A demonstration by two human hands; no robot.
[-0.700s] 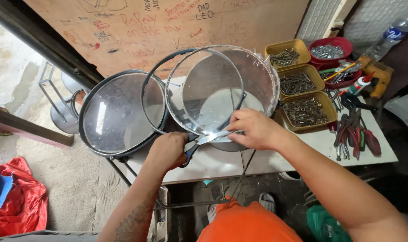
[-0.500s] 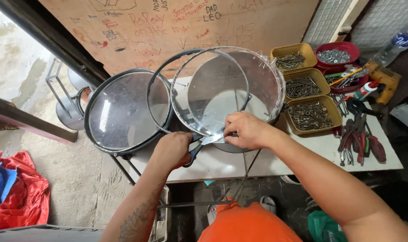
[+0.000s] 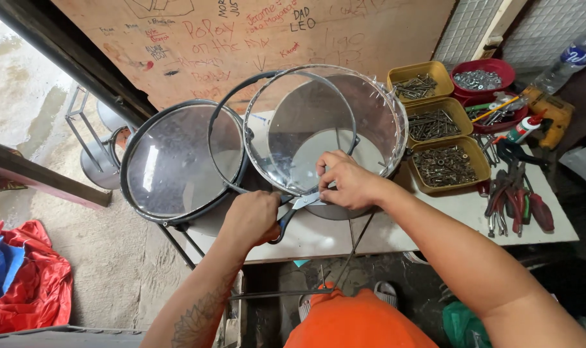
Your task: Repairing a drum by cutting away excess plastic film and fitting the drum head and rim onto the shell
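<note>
Your left hand (image 3: pixel 251 218) is gripping black-handled scissors (image 3: pixel 291 211), while your right hand (image 3: pixel 345 181) is pinching the clear plastic sheet (image 3: pixel 293 129) over a round frame.

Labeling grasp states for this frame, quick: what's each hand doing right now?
Left hand: closed around the handles of the black-handled scissors.
Right hand: fingers pinching the edge of the clear plastic sheet at the scissor blades.
</note>
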